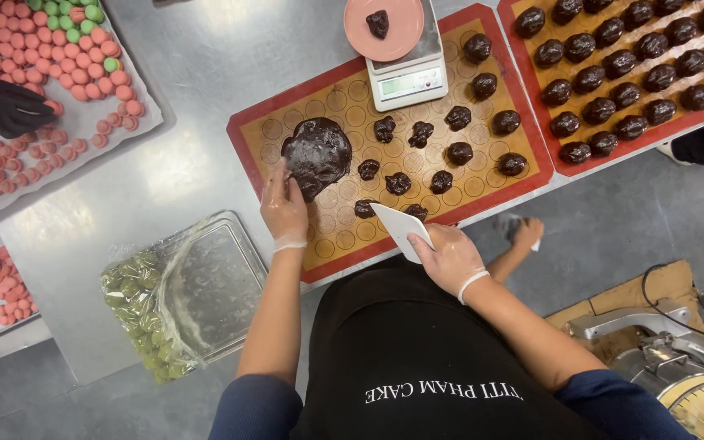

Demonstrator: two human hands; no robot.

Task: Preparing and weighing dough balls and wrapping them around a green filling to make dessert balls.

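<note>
scraper blade points up-left, pinched in right hand fingers; left hand fingers spread flat beside dough.

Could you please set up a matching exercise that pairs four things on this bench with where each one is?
Things:
1. White plastic scraper
2. Large dark chocolate dough mound
3. Single dark dough lump
4. Green shells in a clear plastic bag

Places:
A. On the pink round plate atop the white digital scale
B. On the steel tray at the lower left
C. In the right hand
D. On the red-edged baking mat, at the left hand

Pairs: 1-C, 2-D, 3-A, 4-B
</note>
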